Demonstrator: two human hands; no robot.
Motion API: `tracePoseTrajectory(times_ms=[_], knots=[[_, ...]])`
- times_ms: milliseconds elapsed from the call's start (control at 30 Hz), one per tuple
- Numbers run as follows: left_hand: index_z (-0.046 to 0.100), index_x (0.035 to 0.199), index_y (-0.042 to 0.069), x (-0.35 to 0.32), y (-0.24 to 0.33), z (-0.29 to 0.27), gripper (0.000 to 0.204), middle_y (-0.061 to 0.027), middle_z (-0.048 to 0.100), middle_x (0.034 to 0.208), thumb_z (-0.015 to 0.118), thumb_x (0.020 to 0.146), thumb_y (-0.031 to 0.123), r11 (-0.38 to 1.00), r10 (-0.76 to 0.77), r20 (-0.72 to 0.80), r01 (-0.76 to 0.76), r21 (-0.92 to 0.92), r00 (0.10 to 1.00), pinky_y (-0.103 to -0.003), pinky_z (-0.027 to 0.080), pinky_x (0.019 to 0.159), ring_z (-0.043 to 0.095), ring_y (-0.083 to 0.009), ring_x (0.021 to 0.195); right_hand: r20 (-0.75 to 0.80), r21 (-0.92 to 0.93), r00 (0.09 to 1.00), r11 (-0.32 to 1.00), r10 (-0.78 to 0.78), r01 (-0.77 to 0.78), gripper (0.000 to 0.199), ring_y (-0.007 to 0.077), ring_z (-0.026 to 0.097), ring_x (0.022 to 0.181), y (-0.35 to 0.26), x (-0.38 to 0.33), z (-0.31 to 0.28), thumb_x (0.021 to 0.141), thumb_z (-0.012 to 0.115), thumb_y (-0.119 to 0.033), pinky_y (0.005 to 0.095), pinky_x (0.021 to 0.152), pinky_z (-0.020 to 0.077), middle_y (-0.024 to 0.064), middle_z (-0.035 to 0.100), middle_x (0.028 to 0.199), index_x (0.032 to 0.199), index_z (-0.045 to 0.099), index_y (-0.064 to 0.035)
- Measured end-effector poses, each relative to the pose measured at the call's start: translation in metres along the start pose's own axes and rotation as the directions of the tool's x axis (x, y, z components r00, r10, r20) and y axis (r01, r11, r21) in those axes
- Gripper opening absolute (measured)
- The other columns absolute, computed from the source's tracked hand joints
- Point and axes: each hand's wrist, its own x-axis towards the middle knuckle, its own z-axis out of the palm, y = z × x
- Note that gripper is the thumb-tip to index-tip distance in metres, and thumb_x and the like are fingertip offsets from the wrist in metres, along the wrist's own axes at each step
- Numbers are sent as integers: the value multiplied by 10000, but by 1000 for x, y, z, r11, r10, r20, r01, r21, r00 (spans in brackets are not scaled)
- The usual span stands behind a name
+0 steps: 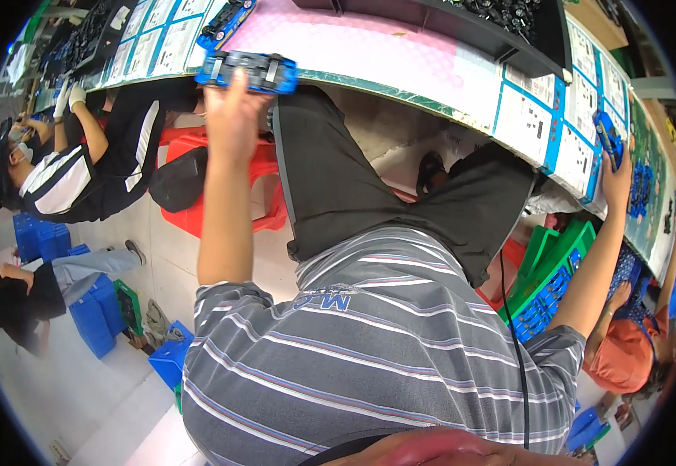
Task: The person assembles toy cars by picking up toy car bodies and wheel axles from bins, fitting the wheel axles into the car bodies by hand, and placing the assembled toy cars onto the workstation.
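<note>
At the table's near edge on the left, my left hand (233,116) is closed on a blue toy car (264,74) turned bottom up, its grey-black chassis and wheels showing. One finger lies across the underside. Just beyond it another blue toy car (228,22) rests on the table. Far to the right, my right hand (618,180) grips a small blue toy car (608,138) by its near end, over the printed sheets. Part of that car is hidden by the fingers.
A black tray (462,27) of small black parts stands on the table behind the pink padded mat (353,39). Below the table at right is a green crate (544,248) with blue pieces. Red stools (186,147) and co-workers sit on both sides.
</note>
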Motion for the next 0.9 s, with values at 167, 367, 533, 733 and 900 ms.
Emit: tracePoseTrajectory(times_ms=[167, 367, 533, 733, 900], knots=[[521, 1210, -9, 74, 40, -99, 287, -118, 666, 1042, 584, 1005, 181, 989, 71, -192, -44, 143, 979, -331, 595, 664, 704, -204, 847, -26, 140, 995, 986, 93, -88, 640, 331, 579, 1212, -23, -14, 0, 908, 720, -315, 372, 1030, 433, 235, 589, 1300, 1398, 487, 24], [545, 1286, 5, 149, 71, -183, 397, -60, 669, 996, 615, 992, 262, 888, 63, -409, 136, 440, 910, -305, 561, 635, 674, -154, 773, 121, 587, 992, 809, -46, -34, 599, 259, 550, 1224, -163, -63, -26, 885, 744, -213, 366, 1056, 414, 168, 568, 1332, 1392, 499, -9], [585, 1306, 14, 206, 65, -200, 476, -61, 683, 1023, 658, 961, 333, 695, 5, -449, 320, 643, 893, -284, 491, 609, 628, -150, 740, 162, 559, 900, 789, -406, 255, 580, 389, 573, 1135, -283, -38, -21, 805, 776, -135, 414, 990, 455, 219, 581, 1237, 1318, 536, -13], [663, 1243, 6, 235, 50, -227, 492, -168, 674, 1229, 647, 952, 402, 436, 156, -309, 216, 874, 938, -313, 449, 974, 626, -237, 1125, 104, 583, 774, 669, -624, 461, 589, 407, 557, 1053, -373, -19, -9, 813, 753, -171, 451, 945, 450, 205, 592, 1176, 1332, 528, -8], [584, 1308, -30, 204, 39, -192, 736, -245, 671, 1167, 673, 866, 552, 450, 289, -189, 41, 892, 938, -367, 482, 965, 660, -324, 1094, 28, 508, 745, 652, -666, 563, 597, 373, 554, 1010, -398, -16, 12, 814, 752, -216, 444, 908, 448, 170, 600, 1158, 1338, 536, -31]])
